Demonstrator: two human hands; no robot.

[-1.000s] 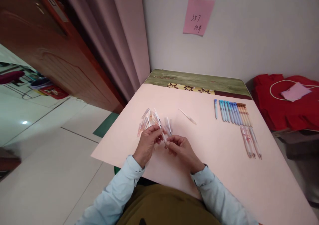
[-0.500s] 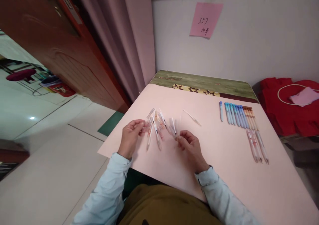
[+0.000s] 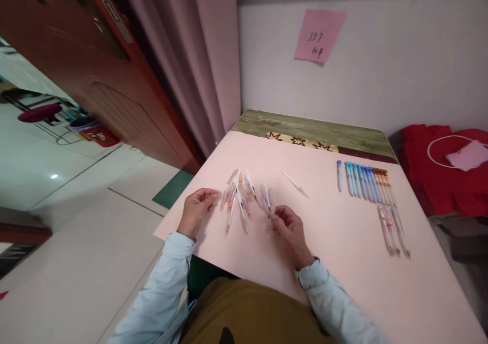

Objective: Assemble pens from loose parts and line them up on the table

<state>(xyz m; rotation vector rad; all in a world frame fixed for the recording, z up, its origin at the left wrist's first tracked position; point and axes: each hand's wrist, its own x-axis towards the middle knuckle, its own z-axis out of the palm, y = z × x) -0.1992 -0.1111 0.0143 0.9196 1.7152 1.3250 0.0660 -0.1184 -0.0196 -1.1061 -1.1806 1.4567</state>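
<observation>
My left hand (image 3: 198,209) is just left of a loose pile of pen parts. Its thumb and forefinger are pressed together, and nothing shows between them. In the pile are clear and pinkish-orange pen barrels (image 3: 224,200) and white refills (image 3: 241,204) with dark bands, crossing one another. To the right of the pile, my right hand (image 3: 290,227) has its fingertips closed on a clear pen barrel (image 3: 273,195), which is faint and blurred. A white refill (image 3: 267,196) lies close beside those fingertips. One more white refill (image 3: 294,183) lies apart, farther back.
On the pink-covered table (image 3: 343,262), a row of blue, purple and brown pens (image 3: 362,182) is lined up at the right. Several pale pens (image 3: 392,230) lie below them. A red cloth item (image 3: 427,171) is beyond the right edge; an open door (image 3: 125,80) stands left.
My left hand has drawn back slightly leftward from the pile, and its fingertips no longer overlap the clear parts. My right hand keeps nearly the same place. The view has shifted a little.
</observation>
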